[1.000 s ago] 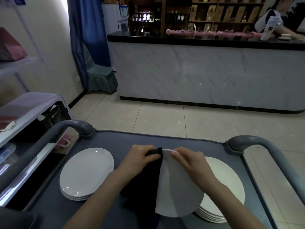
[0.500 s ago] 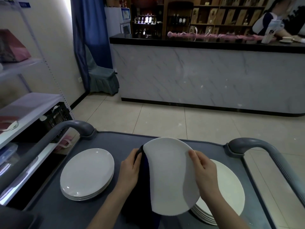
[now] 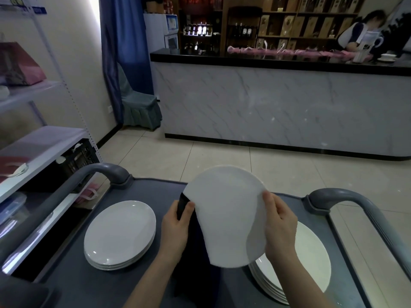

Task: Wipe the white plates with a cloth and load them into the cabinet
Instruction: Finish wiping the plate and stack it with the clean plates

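Note:
I hold one white plate (image 3: 224,214) upright and tilted above the grey cart (image 3: 142,285). My right hand (image 3: 279,225) grips its right rim. My left hand (image 3: 178,225) grips a dark cloth (image 3: 193,258) against the plate's left edge; the cloth hangs down behind the plate. A stack of white plates (image 3: 120,234) lies on the cart's left side. Another stack of white plates (image 3: 309,263) lies on the right, partly hidden by the held plate and my right forearm.
Grey cart handles curve up at the left (image 3: 104,172) and right (image 3: 347,198). A white shelf unit (image 3: 42,143) stands to the left. Ahead, across tiled floor, is a marble-fronted counter (image 3: 278,105) with a person (image 3: 364,30) behind it.
The plate has been raised and turned from lying low and edge-on to standing up facing me. My left hand slid with the cloth from the top rim down the left edge.

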Action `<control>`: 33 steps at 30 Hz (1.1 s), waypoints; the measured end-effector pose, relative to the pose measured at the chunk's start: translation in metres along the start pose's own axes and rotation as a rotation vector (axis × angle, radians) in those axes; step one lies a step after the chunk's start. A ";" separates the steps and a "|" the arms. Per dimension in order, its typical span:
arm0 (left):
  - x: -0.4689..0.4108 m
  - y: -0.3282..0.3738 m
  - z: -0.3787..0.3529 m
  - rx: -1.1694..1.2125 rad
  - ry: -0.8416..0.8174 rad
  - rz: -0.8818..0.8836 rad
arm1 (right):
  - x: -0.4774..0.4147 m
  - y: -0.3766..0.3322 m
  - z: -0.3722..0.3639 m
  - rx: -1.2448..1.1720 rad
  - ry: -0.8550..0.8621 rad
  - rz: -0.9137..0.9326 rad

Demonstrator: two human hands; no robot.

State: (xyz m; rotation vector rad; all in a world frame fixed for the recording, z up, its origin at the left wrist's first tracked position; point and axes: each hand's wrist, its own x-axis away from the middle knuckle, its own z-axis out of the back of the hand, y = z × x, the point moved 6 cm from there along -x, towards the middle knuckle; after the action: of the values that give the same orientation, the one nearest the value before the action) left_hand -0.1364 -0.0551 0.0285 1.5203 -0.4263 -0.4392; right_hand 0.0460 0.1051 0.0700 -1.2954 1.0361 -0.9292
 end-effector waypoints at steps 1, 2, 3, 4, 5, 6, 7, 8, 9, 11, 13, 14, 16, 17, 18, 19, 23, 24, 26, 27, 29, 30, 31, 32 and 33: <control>0.003 -0.004 -0.001 0.028 0.020 0.029 | 0.003 0.001 0.000 -0.047 0.028 -0.032; 0.005 -0.006 0.000 0.040 0.043 0.044 | 0.005 0.002 -0.002 -0.068 0.018 -0.045; 0.006 -0.007 0.002 0.041 0.063 0.047 | 0.006 0.000 -0.004 -0.053 -0.026 -0.035; 0.005 -0.007 0.006 0.034 0.074 0.042 | 0.006 -0.002 -0.005 -0.007 -0.095 -0.004; 0.002 -0.005 0.010 0.016 0.073 0.026 | 0.004 -0.006 -0.005 0.062 -0.179 0.040; -0.001 -0.002 0.015 -0.017 0.058 -0.006 | 0.000 -0.011 -0.005 0.139 -0.260 0.089; -0.004 0.003 0.018 -0.069 0.028 -0.055 | -0.006 -0.016 -0.004 0.202 -0.335 0.128; -0.007 0.009 0.019 -0.140 -0.021 -0.111 | -0.012 -0.020 -0.005 0.262 -0.412 0.158; -0.009 0.016 0.015 -0.222 -0.090 -0.164 | -0.017 -0.023 -0.010 0.339 -0.498 0.186; -0.008 0.027 -0.001 -0.361 -0.259 -0.238 | -0.015 -0.025 -0.029 0.571 -0.703 0.264; -0.004 0.030 -0.017 -0.407 -0.374 -0.258 | -0.006 -0.018 -0.048 0.748 -0.831 0.359; -0.002 0.029 -0.020 -0.407 -0.390 -0.256 | -0.004 -0.013 -0.051 0.755 -0.836 0.384; 0.000 0.025 -0.020 -0.378 -0.345 -0.244 | -0.003 -0.009 -0.050 0.709 -0.782 0.404; 0.000 0.024 -0.017 -0.359 -0.297 -0.246 | -0.001 -0.008 -0.047 0.662 -0.755 0.398; -0.001 0.023 -0.013 -0.343 -0.239 -0.247 | -0.001 -0.007 -0.042 0.594 -0.718 0.371; -0.003 0.021 -0.007 -0.326 -0.178 -0.242 | -0.001 -0.006 -0.037 0.514 -0.665 0.327; -0.003 0.001 0.012 -0.187 -0.037 -0.101 | -0.001 0.003 -0.015 0.274 -0.337 0.125; -0.001 -0.007 0.014 -0.154 -0.033 -0.043 | 0.000 0.007 -0.010 0.240 -0.276 0.073; 0.000 -0.013 0.016 -0.141 -0.053 0.005 | 0.001 0.014 -0.006 0.229 -0.240 0.016; -0.001 -0.010 0.015 -0.153 -0.080 -0.008 | 0.001 0.014 -0.006 0.244 -0.255 0.021; -0.009 0.002 0.012 -0.194 -0.164 -0.063 | -0.002 0.007 -0.007 0.291 -0.309 0.078; -0.014 0.010 0.009 -0.230 -0.215 -0.097 | -0.004 0.001 -0.008 0.327 -0.353 0.123; -0.018 0.018 0.005 -0.280 -0.271 -0.133 | -0.006 -0.005 -0.013 0.377 -0.415 0.174; -0.020 0.025 -0.001 -0.342 -0.334 -0.168 | -0.005 -0.009 -0.019 0.440 -0.493 0.221; -0.020 0.030 -0.009 -0.402 -0.404 -0.204 | -0.004 -0.012 -0.027 0.507 -0.571 0.266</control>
State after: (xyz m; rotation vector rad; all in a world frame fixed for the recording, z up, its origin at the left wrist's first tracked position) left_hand -0.1484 -0.0369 0.0589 1.0846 -0.4641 -0.9427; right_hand 0.0192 0.1001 0.0824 -0.8849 0.4635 -0.5188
